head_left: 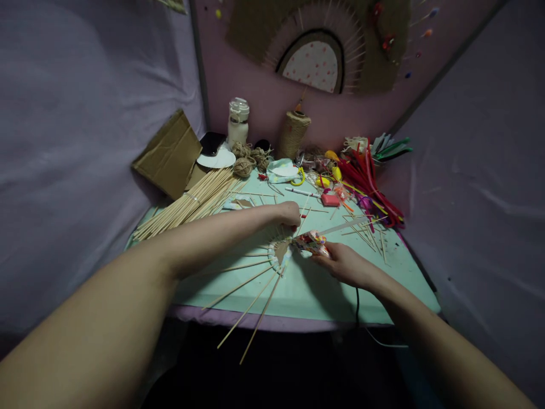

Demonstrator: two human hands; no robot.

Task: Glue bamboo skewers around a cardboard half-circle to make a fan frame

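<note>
My right hand is wrapped round a colourful patterned glue gun, with a long pale glue stick jutting from its rear. The nozzle points left, at the edge of a small round cardboard piece on the table. Thin wooden sticks fan out from this piece, some reaching past the table's front edge. Above its far side, my left hand is closed with fingers bent down. What it pinches is hidden, though a thin stick stands close beside it.
A tied bundle of sticks and folded cardboard lie at left. Twine balls, a bottle and a twine spool stand behind. Yellow-handled scissors, red pipe cleaners and loose sticks lie right. A black cord hangs in front.
</note>
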